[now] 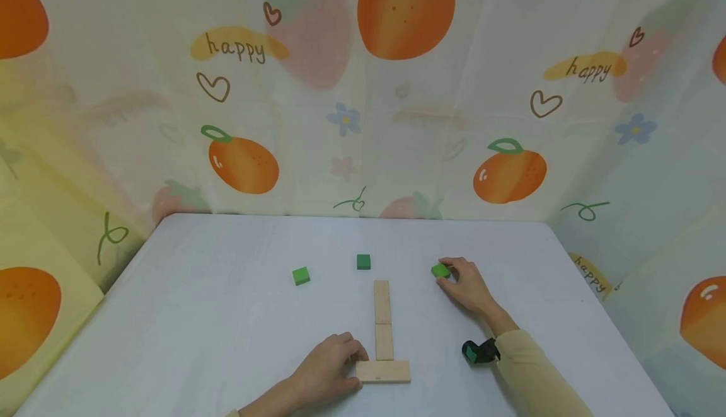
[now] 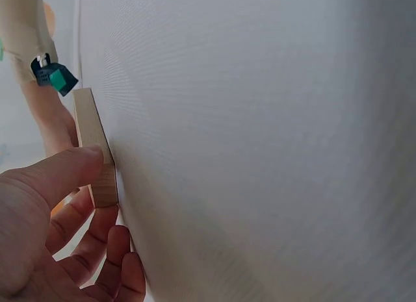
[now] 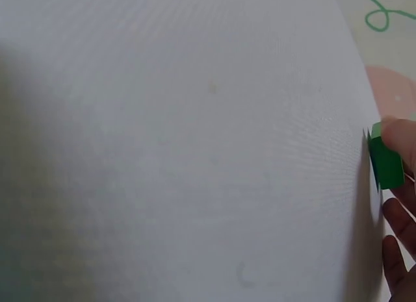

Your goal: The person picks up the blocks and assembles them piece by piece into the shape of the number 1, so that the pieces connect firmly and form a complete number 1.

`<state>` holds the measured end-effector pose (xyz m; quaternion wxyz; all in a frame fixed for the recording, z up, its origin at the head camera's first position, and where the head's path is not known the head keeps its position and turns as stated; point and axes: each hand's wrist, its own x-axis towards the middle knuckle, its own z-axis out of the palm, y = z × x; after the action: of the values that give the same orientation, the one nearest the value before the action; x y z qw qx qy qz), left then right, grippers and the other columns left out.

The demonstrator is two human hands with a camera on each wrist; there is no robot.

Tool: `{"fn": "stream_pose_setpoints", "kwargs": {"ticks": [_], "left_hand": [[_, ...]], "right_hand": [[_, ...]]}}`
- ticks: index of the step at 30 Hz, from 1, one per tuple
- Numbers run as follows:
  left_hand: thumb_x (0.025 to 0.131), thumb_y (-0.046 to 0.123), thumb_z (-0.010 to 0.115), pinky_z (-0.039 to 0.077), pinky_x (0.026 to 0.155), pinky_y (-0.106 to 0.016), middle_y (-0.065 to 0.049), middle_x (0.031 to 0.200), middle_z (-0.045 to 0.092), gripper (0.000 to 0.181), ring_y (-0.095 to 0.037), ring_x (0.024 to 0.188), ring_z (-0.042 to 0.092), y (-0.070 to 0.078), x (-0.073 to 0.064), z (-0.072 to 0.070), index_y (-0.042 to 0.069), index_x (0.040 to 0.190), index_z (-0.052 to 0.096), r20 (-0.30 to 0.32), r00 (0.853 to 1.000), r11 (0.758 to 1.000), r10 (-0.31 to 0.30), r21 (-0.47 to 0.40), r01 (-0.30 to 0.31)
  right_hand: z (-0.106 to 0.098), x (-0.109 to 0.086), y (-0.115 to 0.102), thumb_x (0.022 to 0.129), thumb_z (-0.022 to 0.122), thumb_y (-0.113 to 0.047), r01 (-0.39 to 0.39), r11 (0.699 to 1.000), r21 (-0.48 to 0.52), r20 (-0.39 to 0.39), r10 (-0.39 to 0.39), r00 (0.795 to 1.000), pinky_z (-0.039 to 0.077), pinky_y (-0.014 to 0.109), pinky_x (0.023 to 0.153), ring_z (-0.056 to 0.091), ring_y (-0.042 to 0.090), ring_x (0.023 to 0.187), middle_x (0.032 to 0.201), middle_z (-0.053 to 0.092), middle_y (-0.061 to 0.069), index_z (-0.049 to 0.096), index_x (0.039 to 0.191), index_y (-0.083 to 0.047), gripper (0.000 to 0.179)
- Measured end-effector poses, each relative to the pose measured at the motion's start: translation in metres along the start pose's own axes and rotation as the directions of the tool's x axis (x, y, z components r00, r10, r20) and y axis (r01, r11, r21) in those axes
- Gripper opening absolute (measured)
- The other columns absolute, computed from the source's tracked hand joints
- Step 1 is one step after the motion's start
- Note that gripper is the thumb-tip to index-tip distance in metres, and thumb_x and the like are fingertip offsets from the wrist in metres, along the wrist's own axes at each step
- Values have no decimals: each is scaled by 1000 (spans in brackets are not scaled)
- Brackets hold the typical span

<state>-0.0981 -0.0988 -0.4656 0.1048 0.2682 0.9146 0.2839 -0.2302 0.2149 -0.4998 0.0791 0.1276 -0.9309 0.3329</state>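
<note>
Right hand [image 1: 469, 288] is pinching a small bright-green cube [image 1: 440, 270], probably painted wood, with thumb and fingers closed down to the cube's width. The cube is sitting at about 10 o'clock from that palm; can't tell whether it's resting on the white tabletop [image 1: 215, 316] or being held just above it.

Left hand [image 1: 329, 366] is gripping the 9 o'clock end of a flat pale-wood plank [image 1: 388, 372], thumb and fingers closed on it, long axis running 9 to 3. Two more pale planks are lying end to end, a near one [image 1: 384, 342] and a far one [image 1: 382, 302], making a 12-to-6 line that seems to be meeting the gripped plank.

Key bit imo: the far tip of that line is lying at roughly 9 o'clock from the pinched cube, right hand being nearer to it. A dark-green cube [image 1: 363, 262] is sitting near that tip, around 11 o'clock.
</note>
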Motion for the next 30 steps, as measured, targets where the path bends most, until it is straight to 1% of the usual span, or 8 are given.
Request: {"fn": "stream_pose_setpoints", "kwargs": {"ticks": [3,10,14,21,26,30], "left_hand": [[70,21,78,43,69,-20,15,83,51,27,1,77,43,0,0,0,20,93,64,3,1000,1000,1,1,-1],[70,21,77,43,69,-20,15,83,52,27,1,77,43,-1,1,0,19,94,64,-4,1000,1000,13,1,-13],[70,21,77,43,69,-20,15,83,52,27,1,77,43,-2,1,0,20,93,64,-3,1000,1000,14,1,-14],[70,21,78,43,69,-20,15,83,52,27,1,77,43,-1,2,2,20,94,64,6,1000,1000,4,-7,-4],[70,22,77,42,69,-19,16,83,51,27,1,77,42,-3,3,3,21,94,64,10,1000,1000,-7,-8,7],[70,21,77,43,69,-20,16,82,51,27,1,77,44,-3,2,2,20,93,64,1,1000,1000,-1,-8,1]], "right_hand": [[0,1,0,79,70,-15,13,1000,-1,10,-13,1000,40,47,89,52,32,103,109,61,15,58,116,-1,42],[0,6,-1,78,71,-13,58,998,-17,2,-58,998,42,46,85,53,31,99,108,62,15,59,115,0,41],[1,10,-4,77,72,-13,62,998,-5,11,-62,998,43,45,85,54,31,100,110,62,16,59,115,0,42],[4,14,-10,78,71,-15,45,999,10,36,-45,998,43,45,88,53,31,104,113,60,14,58,116,-2,42],[7,18,-18,78,70,-14,67,997,31,53,-69,996,43,46,88,53,30,104,113,60,15,58,116,-1,42],[13,22,-26,79,69,-14,75,996,40,72,-78,994,43,45,89,53,29,105,114,60,13,58,117,-2,42]]}}
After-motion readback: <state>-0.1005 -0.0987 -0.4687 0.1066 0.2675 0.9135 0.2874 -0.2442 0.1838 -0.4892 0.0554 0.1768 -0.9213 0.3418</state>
